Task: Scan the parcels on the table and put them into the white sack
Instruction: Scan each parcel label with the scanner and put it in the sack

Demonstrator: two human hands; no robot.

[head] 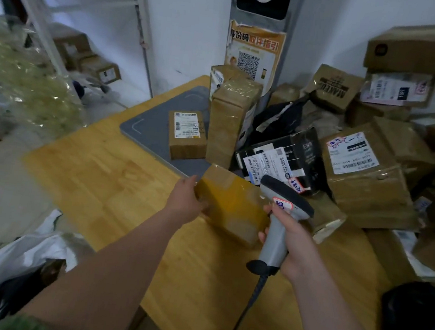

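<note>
1. Grips the left end of a taped brown parcel (230, 206) with the left hand (186, 199), low over the wooden table (102, 174).
2. Holds a grey barcode scanner (277, 225) by its handle in the right hand (294, 242), just beside the parcel's right end.
3. Shows a small labelled box (187, 134) and a tall box (229, 123) standing on a grey pad (155, 131) behind.
4. Shows heaped parcels (366, 169) at right, with a black labelled parcel (279, 158) foremost.
5. Shows the white sack (27, 249) at lower left, beside the table.
</note>
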